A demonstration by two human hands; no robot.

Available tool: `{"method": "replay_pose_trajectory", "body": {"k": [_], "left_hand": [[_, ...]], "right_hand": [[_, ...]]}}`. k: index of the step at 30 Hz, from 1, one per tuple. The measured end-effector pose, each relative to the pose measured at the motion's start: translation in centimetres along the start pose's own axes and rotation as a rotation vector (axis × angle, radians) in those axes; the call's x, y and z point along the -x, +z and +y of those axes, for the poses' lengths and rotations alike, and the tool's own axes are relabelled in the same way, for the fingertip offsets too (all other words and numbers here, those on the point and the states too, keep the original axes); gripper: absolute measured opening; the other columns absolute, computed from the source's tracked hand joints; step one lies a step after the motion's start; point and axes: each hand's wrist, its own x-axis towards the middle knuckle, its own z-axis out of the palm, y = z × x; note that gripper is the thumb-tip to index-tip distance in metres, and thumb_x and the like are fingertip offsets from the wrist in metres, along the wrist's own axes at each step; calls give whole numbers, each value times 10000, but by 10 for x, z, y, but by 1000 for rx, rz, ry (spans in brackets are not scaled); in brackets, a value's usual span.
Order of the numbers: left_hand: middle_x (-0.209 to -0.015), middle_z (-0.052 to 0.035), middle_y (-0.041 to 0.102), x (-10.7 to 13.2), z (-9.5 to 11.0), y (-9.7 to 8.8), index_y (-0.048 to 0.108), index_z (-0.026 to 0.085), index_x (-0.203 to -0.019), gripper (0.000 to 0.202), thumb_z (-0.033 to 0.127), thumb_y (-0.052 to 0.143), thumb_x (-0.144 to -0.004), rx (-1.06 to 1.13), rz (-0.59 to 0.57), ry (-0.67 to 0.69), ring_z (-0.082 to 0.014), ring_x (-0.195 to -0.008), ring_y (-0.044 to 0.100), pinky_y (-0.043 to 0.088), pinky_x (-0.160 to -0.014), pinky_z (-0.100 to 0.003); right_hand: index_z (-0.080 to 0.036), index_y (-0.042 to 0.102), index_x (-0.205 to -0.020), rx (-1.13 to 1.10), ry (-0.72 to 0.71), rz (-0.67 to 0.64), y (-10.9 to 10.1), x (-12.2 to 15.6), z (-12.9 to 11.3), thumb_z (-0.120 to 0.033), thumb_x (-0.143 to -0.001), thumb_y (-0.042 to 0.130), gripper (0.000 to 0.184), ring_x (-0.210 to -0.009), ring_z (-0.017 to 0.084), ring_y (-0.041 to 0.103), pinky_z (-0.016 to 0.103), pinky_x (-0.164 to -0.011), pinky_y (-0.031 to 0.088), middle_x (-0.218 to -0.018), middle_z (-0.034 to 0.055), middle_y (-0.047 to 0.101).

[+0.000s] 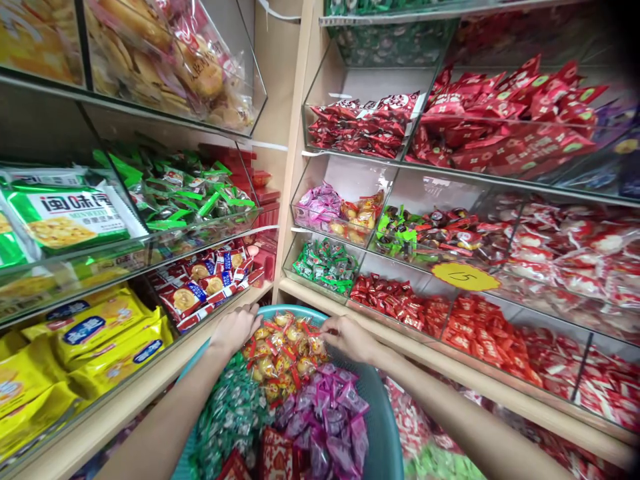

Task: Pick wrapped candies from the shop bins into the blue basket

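A round teal plastic basket [387, 407] holds wrapped sweets: yellow-and-red ones [286, 350] at the far side, green ones [233, 400] on the left, and purple ones [327, 417] on the right. Dark red patterned packets [277, 453] lie at its near side. My left hand [236, 328] is curled over the far left rim, its fingertips partly hidden. At the far right side of the basket, my right hand [350, 335] has its fingers bent and pinched at the edge of the yellow-and-red sweets, on a clear wrapper.
Shelves with clear bins meet in a corner ahead. Yellow packs [95, 333] and green biscuit packs [70, 213] fill the left side. Small green sweets [325, 265], red sweets [390, 300] and red packets [510, 100] sit on the right. A yellow price tag [465, 276] projects there.
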Motion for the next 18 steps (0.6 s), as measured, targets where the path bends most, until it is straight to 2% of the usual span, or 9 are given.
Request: {"method": "replay_pose_trajectory", "body": {"k": [4, 7, 10, 14, 18], "left_hand": [[-1057, -139, 627, -1, -1, 4, 486, 173, -1204, 457, 419, 221, -924, 1, -2, -11, -243, -934, 625, 483, -758, -347], [-1043, -151, 637, -1, -1, 6, 486, 157, -1207, 473, 416, 207, -925, -8, -1, -15, -256, -906, 634, 491, -735, -361], [-1035, -148, 644, -1, -1, 6, 489, 144, -1209, 465, 399, 221, -927, -20, 16, -2, -251, -910, 636, 493, -753, -359], [-1063, -145, 637, -1, -1, 5, 500, 144, -1212, 454, 374, 230, -928, -39, 14, 5, -246, -941, 632, 498, -764, -349], [-1065, -137, 638, -2, -2, 4, 494, 148, -1233, 464, 361, 215, -928, -45, 11, -3, -246, -904, 646, 510, -729, -350]], "right_hand": [[-143, 603, -585, -339, 343, 43, 20, -2, 16, -134, -730, 567, 150, -502, 86, 509, 185, -518, 356, -502, -33, 571], [-146, 572, -605, -581, 563, 59, 28, -4, 16, -143, -725, 547, 123, -449, 71, 517, 166, -443, 343, -523, -29, 603], [-146, 558, -645, -656, 648, 28, 34, -5, 13, -181, -747, 520, 114, -425, 71, 540, 155, -384, 335, -563, -1, 642], [-163, 509, -723, -726, 701, 29, 42, -7, 11, -133, -717, 517, 32, -396, 75, 547, 141, -342, 315, -530, -13, 641], [-187, 435, -800, -806, 723, 65, 55, -9, 17, -130, -710, 518, 135, -399, 97, 570, 143, -330, 306, -511, -36, 634]]}}
